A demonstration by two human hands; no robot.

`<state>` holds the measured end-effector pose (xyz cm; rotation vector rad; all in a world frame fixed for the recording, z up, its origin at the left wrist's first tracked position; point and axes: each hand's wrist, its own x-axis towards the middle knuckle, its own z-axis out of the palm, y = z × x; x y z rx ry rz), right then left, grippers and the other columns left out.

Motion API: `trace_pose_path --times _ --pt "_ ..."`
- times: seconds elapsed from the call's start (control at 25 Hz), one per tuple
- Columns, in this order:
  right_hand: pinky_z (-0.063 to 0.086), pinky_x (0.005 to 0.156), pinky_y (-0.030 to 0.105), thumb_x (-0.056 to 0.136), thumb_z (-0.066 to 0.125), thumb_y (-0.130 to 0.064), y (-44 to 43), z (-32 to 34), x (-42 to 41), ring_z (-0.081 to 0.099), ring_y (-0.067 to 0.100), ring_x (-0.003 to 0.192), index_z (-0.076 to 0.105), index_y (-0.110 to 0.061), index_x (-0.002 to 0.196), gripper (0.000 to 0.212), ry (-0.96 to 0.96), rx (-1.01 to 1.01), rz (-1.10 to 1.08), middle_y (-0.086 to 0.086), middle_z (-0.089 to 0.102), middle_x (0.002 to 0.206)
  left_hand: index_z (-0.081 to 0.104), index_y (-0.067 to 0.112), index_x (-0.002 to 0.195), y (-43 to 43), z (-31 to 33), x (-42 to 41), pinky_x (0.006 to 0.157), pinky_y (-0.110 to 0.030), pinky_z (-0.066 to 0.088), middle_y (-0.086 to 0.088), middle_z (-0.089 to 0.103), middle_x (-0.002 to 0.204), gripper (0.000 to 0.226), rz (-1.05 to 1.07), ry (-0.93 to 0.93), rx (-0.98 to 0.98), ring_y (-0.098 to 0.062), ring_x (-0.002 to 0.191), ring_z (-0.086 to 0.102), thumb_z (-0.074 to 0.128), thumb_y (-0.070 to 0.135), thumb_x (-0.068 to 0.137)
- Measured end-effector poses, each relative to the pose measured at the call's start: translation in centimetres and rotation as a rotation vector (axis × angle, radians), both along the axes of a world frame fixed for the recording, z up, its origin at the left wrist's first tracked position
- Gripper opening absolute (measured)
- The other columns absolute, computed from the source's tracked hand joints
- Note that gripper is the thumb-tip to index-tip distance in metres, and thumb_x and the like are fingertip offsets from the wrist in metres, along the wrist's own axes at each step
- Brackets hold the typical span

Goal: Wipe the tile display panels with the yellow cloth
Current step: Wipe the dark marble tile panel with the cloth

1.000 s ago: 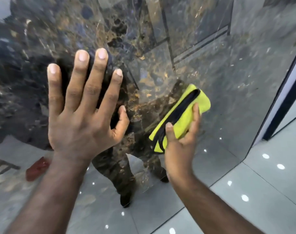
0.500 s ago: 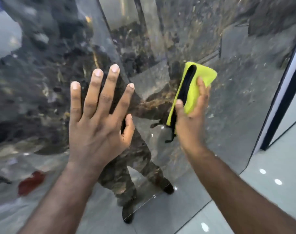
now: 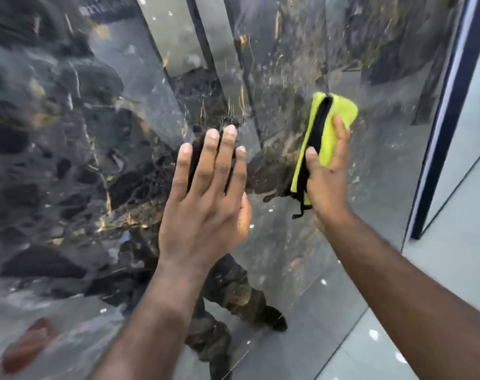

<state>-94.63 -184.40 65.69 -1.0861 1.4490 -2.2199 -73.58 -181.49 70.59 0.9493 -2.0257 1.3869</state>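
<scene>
Fingers (image 3: 340, 133) of my right hand (image 3: 326, 185) grip the yellow cloth (image 3: 341, 106) against the tile panel (image 3: 82, 149); my left hand (image 3: 206, 212) presses flat.

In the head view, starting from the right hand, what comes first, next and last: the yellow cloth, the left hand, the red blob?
From the right hand:
1. yellow cloth, gripped in it.
2. left hand, flat on the panel, to its left.
3. red blob, blurry, far lower left.
</scene>
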Motion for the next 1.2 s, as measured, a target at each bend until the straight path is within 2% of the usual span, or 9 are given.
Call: trace_pose_path --times 0.08,0.2,0.28,0.4,0.48,0.68,0.88,1.08,1.2 --pt "0.02 0.132 0.046 0.1 0.061 -0.032 2.4 -1.0 3.0 0.024 0.016 0.159 0.031 -0.042 0.163 0.071 -0.067 0.059 0.029 -0.002 0.025 0.173 0.042 0.004 0.164 0.2 0.1 0.3 0.135 -0.059 0.015 -0.019 0.024 0.177 0.064 0.0 0.006 0.013 -0.036 0.165 0.024 0.048 0.03 0.105" --pt "0.008 0.128 0.017 0.108 0.058 -0.018 3.8 2.5 4.4 0.008 0.011 0.163 0.031 -0.032 0.165 0.065 0.341 -0.107 0.078 0.001 0.012 0.178 0.042 0.004 0.164 0.1 -0.1 0.2 0.135 -0.059 0.016 -0.019 0.025 0.177 0.064 -0.002 -0.002 -0.011 -0.036 0.164 0.024 0.049 0.03 0.106" --pt "0.012 0.13 0.02 0.106 0.057 -0.018 0.5 5.3 0.9 0.015 0.016 0.163 0.032 -0.033 0.163 0.064 0.401 -0.164 -0.029 0.004 0.02 0.176 0.041 0.004 0.165 0.0 -0.1 0.2 0.135 -0.058 0.015 -0.019 0.024 0.177 0.065 0.009 -0.006 -0.016 -0.036 0.164 0.024 0.049 0.029 0.106" --pt "0.029 0.128 0.049 0.098 0.055 -0.03 -2.8 3.1 -3.3 0.033 0.018 0.154 0.035 -0.04 0.161 0.068 -0.083 0.005 -0.088 -0.002 0.032 0.169 0.041 0.004 0.165 0.0 -0.1 0.0 0.134 -0.059 0.016 -0.019 0.025 0.177 0.065 0.019 -0.006 -0.018 -0.036 0.164 0.024 0.05 0.029 0.105" --pt "0.026 0.13 0.044 0.104 0.054 -0.024 -0.5 -0.4 -0.3 0.031 0.018 0.155 0.03 -0.036 0.164 0.066 -0.209 0.129 -0.065 0.0 0.029 0.17 0.041 0.004 0.165 0.1 -0.2 0.1 0.134 -0.06 0.019 -0.019 0.026 0.176 0.066 0.028 -0.008 -0.034 -0.037 0.163 0.026 0.051 0.029 0.105" --pt "0.012 0.132 0.03 0.111 0.055 -0.015 -0.4 -2.7 -1.0 0.009 0.016 0.164 0.032 -0.019 0.165 0.059 0.307 -0.075 -0.041 0.01 0.018 0.176 0.042 0.003 0.165 -0.2 -0.4 -0.2 0.132 -0.061 0.025 -0.015 0.031 0.175 0.068 0.026 -0.043 -0.065 -0.033 0.162 0.031 0.055 0.03 0.103" --pt "0.022 0.129 0.048 0.106 0.049 -0.027 -1.3 -7.9 -0.7 0.025 0.027 0.159 0.026 -0.029 0.167 0.066 -0.33 0.284 -0.151 0.011 0.024 0.173 0.039 0.002 0.165 -0.2 -0.5 0.2 0.129 -0.059 0.032 -0.013 0.035 0.174 0.072 0.035 -0.167 -0.057 -0.031 0.16 0.035 0.057 0.032 0.102" --pt "0.007 0.111 -0.003 0.11 0.054 -0.017 0.3 -9.3 2.0 0.006 -0.018 0.151 0.02 -0.043 0.164 0.069 -0.091 0.174 -0.038 -0.003 0.011 0.177 0.047 0.002 0.162 -0.1 -0.7 0.1 0.127 -0.064 0.032 -0.013 0.04 0.171 0.067 0.03 -0.249 -0.006 -0.032 0.158 0.039 0.059 0.033 0.103" --pt "0.015 0.129 0.025 0.112 0.049 -0.02 -0.2 -10.9 1.6 0.016 0.005 0.157 0.019 -0.034 0.168 0.065 -0.428 0.355 -0.121 0.007 0.014 0.176 0.05 0.002 0.16 0.0 -0.8 -0.1 0.126 -0.064 0.033 -0.013 0.042 0.17 0.066 0.045 -0.231 -0.033 -0.031 0.157 0.04 0.06 0.033 0.102"
